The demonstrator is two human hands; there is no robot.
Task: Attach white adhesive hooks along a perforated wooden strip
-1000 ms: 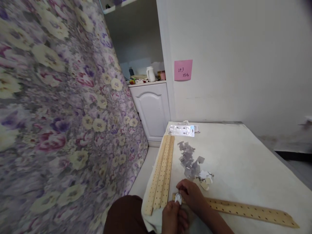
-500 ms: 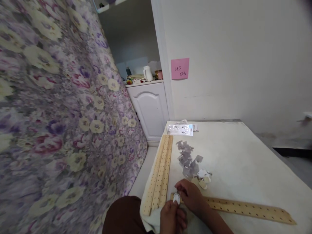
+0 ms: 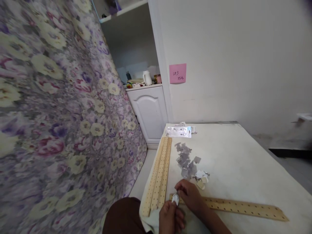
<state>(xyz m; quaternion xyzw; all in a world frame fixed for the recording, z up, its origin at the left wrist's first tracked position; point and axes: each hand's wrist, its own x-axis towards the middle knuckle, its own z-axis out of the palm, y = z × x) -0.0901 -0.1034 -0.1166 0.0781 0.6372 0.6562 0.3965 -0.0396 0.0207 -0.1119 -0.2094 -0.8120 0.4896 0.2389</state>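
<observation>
Well, little's changed: the left hand (image 3: 168, 215) pinches a white hook (image 3: 175, 199), the right hand (image 3: 190, 195) at its far end, grip unclear, likely mid-step.

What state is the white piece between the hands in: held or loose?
Held: the left hand grips the white piece by its lower end. Cannot tell whether it touches the perforated board below.
</observation>
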